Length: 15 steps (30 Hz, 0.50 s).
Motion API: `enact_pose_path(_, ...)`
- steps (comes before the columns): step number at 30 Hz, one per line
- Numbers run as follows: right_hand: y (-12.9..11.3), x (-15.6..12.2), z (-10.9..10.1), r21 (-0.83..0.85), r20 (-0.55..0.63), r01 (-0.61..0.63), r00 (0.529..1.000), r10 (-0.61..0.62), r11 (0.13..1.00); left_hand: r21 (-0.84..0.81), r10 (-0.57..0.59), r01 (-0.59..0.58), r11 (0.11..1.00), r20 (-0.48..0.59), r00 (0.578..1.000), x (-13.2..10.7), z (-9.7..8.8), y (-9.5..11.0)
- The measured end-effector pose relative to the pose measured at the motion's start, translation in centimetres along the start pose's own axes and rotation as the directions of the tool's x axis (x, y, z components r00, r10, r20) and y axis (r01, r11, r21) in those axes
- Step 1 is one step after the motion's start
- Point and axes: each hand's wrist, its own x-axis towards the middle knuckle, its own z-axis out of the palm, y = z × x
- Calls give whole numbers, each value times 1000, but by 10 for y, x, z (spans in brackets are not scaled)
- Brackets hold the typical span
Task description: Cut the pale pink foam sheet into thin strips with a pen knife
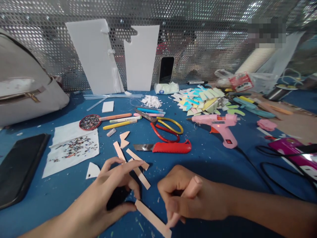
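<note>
My left hand pinches the upper end of a peach strip between thumb and a fingertip, near the table's front edge. My right hand is wrapped round a peach-coloured marker; its lower end meets the strip's far end. Beyond my left fingers lie more peach strips, partly under the hand, and a notched peach scrap. A red utility knife with its blade out rests ahead of both hands. Behind it are scissors with red and yellow handles.
A pink glue gun with a trailing cord stands right. Markers, a dish of beads and a bead-strewn sheet lie left, beside a phone and bag. Coloured scraps are heaped behind.
</note>
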Motion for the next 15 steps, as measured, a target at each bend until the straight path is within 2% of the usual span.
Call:
enact_pose_path(2, 0, 0, 0, 35, 3, -5, 1000, 5, 999, 2, -5, 5, 1000, 2, 1000, 0, 0, 0)
enact_pose_path(6, -2, 1, -1, -42, -67, 18, 998, -21, 999, -4, 4, -4, 1000, -16, 1000, 1, 1, -2)
enact_pose_path(10, -2, 0, 0, 30, 14, -53, 999, 52, 998, -27, 20, -21, 999, -22, 1000, -1, 2, -4)
enact_pose_path(15, -3, 0, 0, -30, -61, -25, 998, 23, 999, -23, 27, -28, 999, -29, 999, -1, 3, -6)
